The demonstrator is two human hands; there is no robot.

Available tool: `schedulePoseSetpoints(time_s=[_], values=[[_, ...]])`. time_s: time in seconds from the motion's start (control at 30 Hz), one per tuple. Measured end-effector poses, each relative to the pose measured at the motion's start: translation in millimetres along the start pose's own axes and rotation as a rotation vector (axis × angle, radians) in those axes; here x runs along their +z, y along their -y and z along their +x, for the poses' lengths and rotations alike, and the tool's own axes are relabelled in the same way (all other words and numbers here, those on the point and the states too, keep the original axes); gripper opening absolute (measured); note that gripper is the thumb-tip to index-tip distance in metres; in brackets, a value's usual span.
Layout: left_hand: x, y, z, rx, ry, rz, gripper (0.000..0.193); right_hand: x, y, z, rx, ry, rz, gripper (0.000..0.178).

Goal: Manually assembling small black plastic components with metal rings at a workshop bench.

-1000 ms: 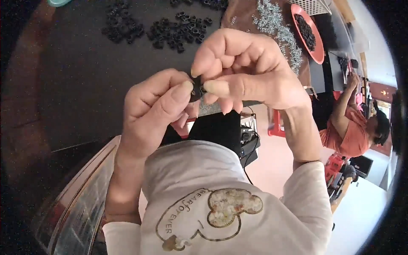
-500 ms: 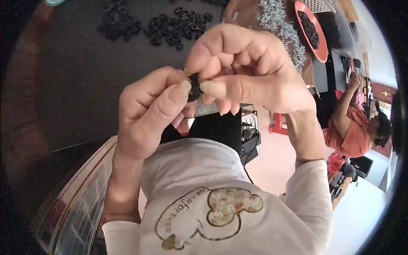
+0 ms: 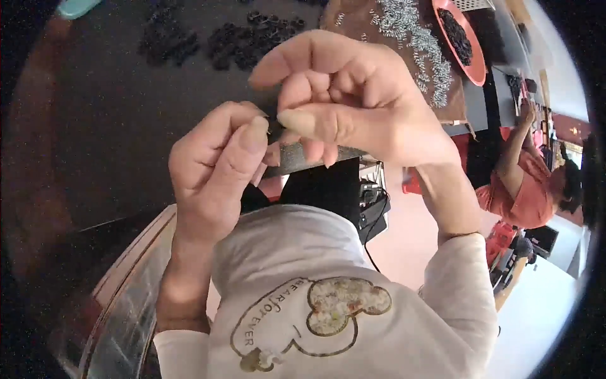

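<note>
My left hand (image 3: 211, 161) is closed in a pinch, thumb against forefinger, on a small black part (image 3: 273, 120). Fingers hide most of that part, and its exact kind cannot be made out. Close beside it is my right hand (image 3: 363, 104). Its thumb tip points at the part, while the forefinger is lifted away and the other fingers curl loosely. Nothing shows between the right thumb and forefinger. Both hands are above the near edge of a dark tabletop (image 3: 120, 126).
Heaps of small black parts (image 3: 252, 41) lie on the far tabletop. Many silver coil springs (image 3: 432, 63) are spread over brown sheeting (image 3: 353, 22). An orange-red dish (image 3: 478, 72) holds black pieces. To the right, another person (image 3: 521, 189) in an orange-red top works.
My right forefinger has lifted and opened away from the thumb. Both hands have shifted slightly left, with the left still pinching the black part.
</note>
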State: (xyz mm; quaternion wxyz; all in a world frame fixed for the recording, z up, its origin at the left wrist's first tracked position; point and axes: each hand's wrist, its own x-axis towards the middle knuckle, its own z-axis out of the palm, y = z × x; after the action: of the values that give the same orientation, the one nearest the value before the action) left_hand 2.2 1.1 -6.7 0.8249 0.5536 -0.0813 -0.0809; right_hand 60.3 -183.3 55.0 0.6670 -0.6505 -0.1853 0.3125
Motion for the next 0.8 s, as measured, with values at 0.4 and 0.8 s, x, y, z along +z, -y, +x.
schedulePoseSetpoints(time_s=[0.4, 0.8], values=[[7.4, 4.0, -1.4, -0.017, -0.08, 0.001, 0.024, -9.6, -4.5, -8.5, -0.165, -0.005, -0.225, 0.018], [7.0, 6.1, -2.0, -0.011, -0.045, 0.092, 0.021, -1.3, -24.6, -15.5, -0.529, -0.178, -0.66, 0.022]])
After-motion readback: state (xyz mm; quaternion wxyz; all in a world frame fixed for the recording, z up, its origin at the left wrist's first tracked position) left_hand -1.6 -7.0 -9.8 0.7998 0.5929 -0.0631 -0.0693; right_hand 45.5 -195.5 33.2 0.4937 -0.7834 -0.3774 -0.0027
